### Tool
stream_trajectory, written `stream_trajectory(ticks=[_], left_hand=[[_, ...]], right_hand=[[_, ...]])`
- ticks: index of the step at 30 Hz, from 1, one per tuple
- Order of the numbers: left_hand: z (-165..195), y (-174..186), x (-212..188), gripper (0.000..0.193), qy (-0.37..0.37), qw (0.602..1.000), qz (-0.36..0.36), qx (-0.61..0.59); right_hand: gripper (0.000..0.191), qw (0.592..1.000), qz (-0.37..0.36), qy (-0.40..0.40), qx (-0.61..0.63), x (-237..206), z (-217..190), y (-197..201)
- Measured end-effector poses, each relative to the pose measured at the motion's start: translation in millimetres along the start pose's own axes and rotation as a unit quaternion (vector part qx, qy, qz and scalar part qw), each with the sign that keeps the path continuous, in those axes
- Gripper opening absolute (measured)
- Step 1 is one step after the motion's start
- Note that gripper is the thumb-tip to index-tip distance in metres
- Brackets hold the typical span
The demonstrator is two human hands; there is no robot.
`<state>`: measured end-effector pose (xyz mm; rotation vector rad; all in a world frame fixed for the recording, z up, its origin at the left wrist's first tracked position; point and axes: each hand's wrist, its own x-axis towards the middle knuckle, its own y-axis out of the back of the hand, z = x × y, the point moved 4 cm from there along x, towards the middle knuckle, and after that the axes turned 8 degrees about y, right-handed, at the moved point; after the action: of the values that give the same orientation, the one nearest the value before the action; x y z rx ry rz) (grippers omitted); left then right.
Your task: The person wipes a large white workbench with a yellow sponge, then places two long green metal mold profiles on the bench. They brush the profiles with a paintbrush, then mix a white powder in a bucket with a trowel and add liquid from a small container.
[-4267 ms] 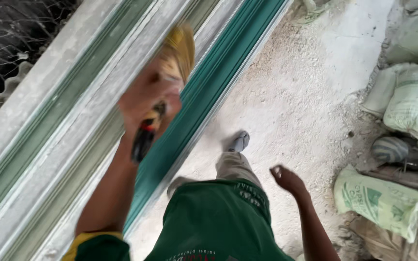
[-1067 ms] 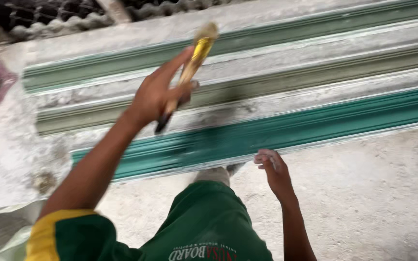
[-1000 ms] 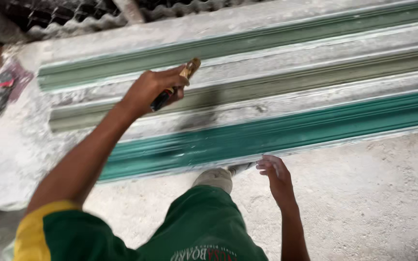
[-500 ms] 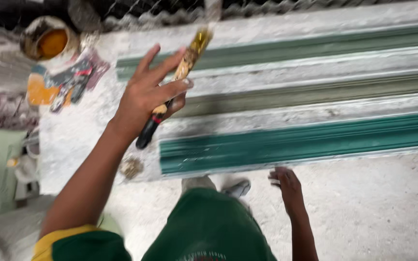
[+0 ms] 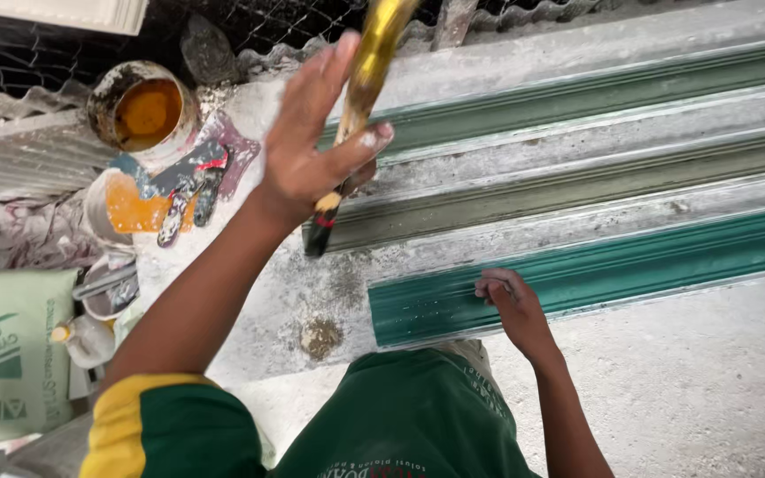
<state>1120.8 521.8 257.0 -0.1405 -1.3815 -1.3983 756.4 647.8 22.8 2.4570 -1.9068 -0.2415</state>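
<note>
Since half a second ago, the left hand (image 5: 312, 146) has gone up higher, and the right hand (image 5: 511, 305) has dropped onto the near green moulding (image 5: 630, 265).

From the head camera, I see the left hand with its fingers spread wide. It grips a paintbrush (image 5: 356, 106) between the thumb and the palm. The brush has a yellow body and a dark handle end with a bit of red. It is tilted, with its top end going out of the picture. The brush hangs above the grey bench (image 5: 312, 283), left of the mouldings' cut ends.

The right hand has curled fingers. Its fingertips (image 5: 489, 288) touch the top edge of the near green moulding, close to that moulding's left end. It holds nothing.

Two more long mouldings lie behind the near one, a grey-green one (image 5: 577, 181) and a green one (image 5: 595, 93) at the back.

Far left of the near moulding stands a round tin of orange paint (image 5: 143, 111). Just below the tin lie some paint-stained tools (image 5: 183, 190). A pale green sack (image 5: 6, 354) lies further left and nearer to me.
</note>
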Motion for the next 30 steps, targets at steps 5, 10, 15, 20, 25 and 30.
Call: stream_trajectory(ticks=[5,10,15,20,25,30], left_hand=[[-64.4,-46.5,19.7,0.023,0.072,0.978,-0.195,0.018],[-29.9,-60.9,56.6,0.022,-0.073,0.992,0.036,-0.097],[-6.7,-166.4,122.3,0.022,0.039,0.970,-0.200,-0.134],[50.9,-221.8,171.0,0.034,-0.195,0.971,0.040,-0.133],[96.2,-383.9,266.0,0.025,-0.041,0.981,-0.148,-0.120],[141.1,-510.0,332.1,0.029,-0.122,0.987,-0.055,-0.085]], right_hand=[[0.036,0.998,0.061,0.005,0.012,-14.8,-1.1,30.6],[0.037,0.989,0.109,-0.087,0.040,-23.1,7.2,57.9],[0.037,0.992,0.121,-0.046,0.011,-38.9,6.2,108.6],[0.036,0.989,0.145,-0.014,0.035,-50.2,34.6,194.0],[0.039,0.984,0.171,-0.013,0.053,-79.7,77.2,328.5],[0.040,0.965,0.241,-0.097,0.028,-122.8,86.9,489.3]])
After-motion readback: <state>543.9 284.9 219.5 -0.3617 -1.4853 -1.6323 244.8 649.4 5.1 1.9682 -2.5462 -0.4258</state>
